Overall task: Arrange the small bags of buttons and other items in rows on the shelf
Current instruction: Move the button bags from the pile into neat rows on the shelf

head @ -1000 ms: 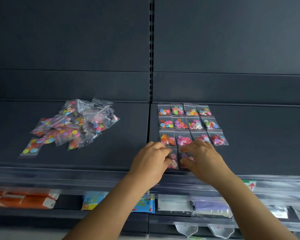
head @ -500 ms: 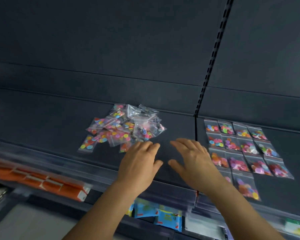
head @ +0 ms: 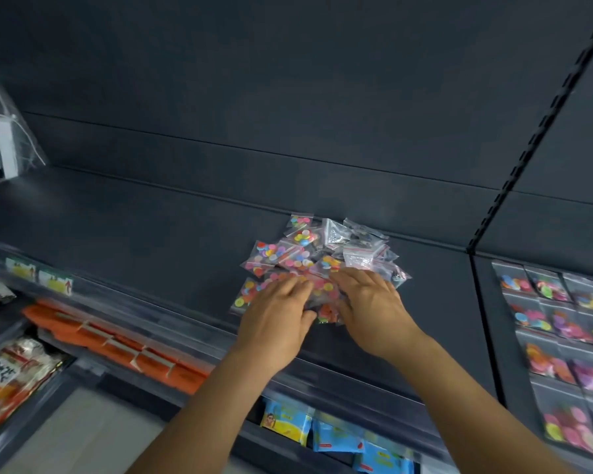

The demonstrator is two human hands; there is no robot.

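A loose pile of small clear bags (head: 322, 248) with coloured buttons and other small items lies on the dark shelf (head: 151, 234). My left hand (head: 278, 313) rests on the pile's front left, its fingers stretched over the bags. My right hand (head: 370, 306) lies on the front right of the pile, fingers reaching in among the bags. Neither hand plainly grips a bag, and the bags under the fingers are partly hidden. At the far right, bags of buttons laid in neat rows (head: 562, 330) cover the neighbouring shelf section.
A clear plastic rail (head: 144, 313) runs along the shelf front. Below it lie orange packs (head: 117, 347), blue packets (head: 288, 422) and a snack bag (head: 7, 378). A slotted upright (head: 541, 131) divides the two shelf sections. A white clip on clear plastic (head: 0, 148) hangs at far left.
Both hands left the front row of arranged bags, moved left across the bare shelf and now lie on the loose pile. The view swung left with them.
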